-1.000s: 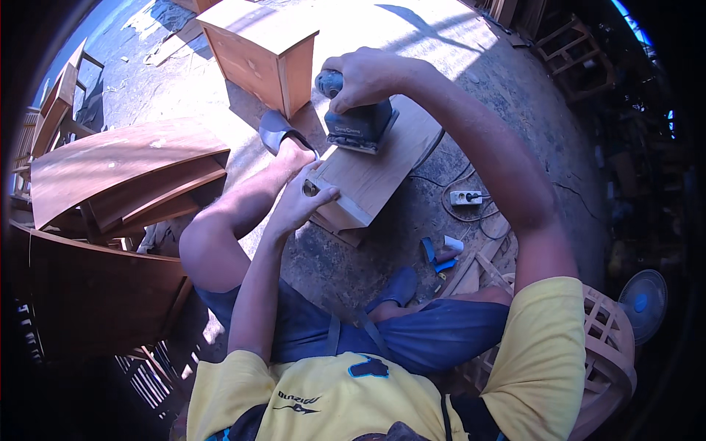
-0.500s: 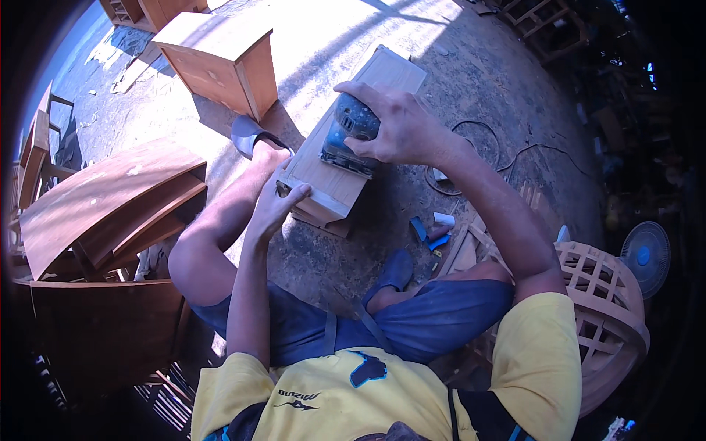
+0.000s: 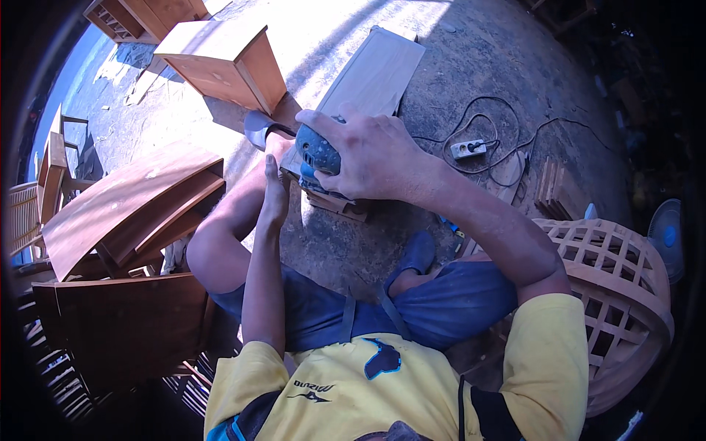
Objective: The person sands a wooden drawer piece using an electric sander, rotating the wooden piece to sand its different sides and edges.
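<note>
My right hand (image 3: 371, 151) is wrapped round a blue, dust-covered power sander (image 3: 318, 156). The sander rests on the near end of a long, pale wooden box-like piece (image 3: 375, 70) lying on the floor between my legs. At that piece's near left corner is my left hand (image 3: 274, 191), fingers stretched along its side and thumb raised off the top. Part of the left fingers is hidden behind the corner, close to my foot in a grey slipper (image 3: 259, 131).
A power strip (image 3: 468, 149) and looped cable lie on the floor at right. A wooden cabinet (image 3: 220, 70) stands ahead left. Curved brown furniture (image 3: 132, 198) is at my left. A lattice wooden frame (image 3: 610, 257) and a fan (image 3: 666, 239) are at right.
My right hand has drawn the sander toward me and left, to the near end of the wooden piece. My left thumb has come off its top. The view has shifted slightly.
</note>
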`<action>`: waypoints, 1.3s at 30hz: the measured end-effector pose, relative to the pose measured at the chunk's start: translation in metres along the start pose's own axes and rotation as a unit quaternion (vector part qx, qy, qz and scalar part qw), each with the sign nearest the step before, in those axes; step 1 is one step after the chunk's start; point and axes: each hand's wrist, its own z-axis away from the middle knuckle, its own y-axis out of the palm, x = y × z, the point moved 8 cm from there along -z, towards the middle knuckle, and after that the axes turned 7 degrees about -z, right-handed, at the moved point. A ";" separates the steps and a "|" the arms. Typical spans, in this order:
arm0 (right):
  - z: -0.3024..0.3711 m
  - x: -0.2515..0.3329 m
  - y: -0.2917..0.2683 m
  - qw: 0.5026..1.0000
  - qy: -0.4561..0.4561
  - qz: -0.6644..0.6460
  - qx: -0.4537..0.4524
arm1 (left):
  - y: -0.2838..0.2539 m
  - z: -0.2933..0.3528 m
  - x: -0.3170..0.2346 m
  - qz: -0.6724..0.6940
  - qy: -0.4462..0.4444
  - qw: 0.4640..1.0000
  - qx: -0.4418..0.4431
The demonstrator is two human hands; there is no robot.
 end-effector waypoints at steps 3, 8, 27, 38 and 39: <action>-0.026 -0.041 -0.018 0.997 0.051 0.009 -0.061 | 0.006 -0.008 0.004 -0.026 0.000 1.000 0.009; -0.021 -0.014 -0.001 1.000 0.018 -0.013 -0.022 | 0.003 -0.009 0.010 -0.008 -0.002 1.000 0.030; -0.129 -0.270 -0.109 0.968 0.176 0.114 -0.135 | 0.008 0.003 -0.018 -0.099 0.058 0.993 0.008; -0.089 -0.172 -0.056 0.980 0.162 0.070 -0.087 | -0.001 -0.006 -0.019 -0.112 0.075 0.991 0.017; -0.080 -0.162 -0.054 0.983 0.144 0.063 -0.098 | -0.007 -0.008 0.007 -0.071 0.024 0.997 -0.015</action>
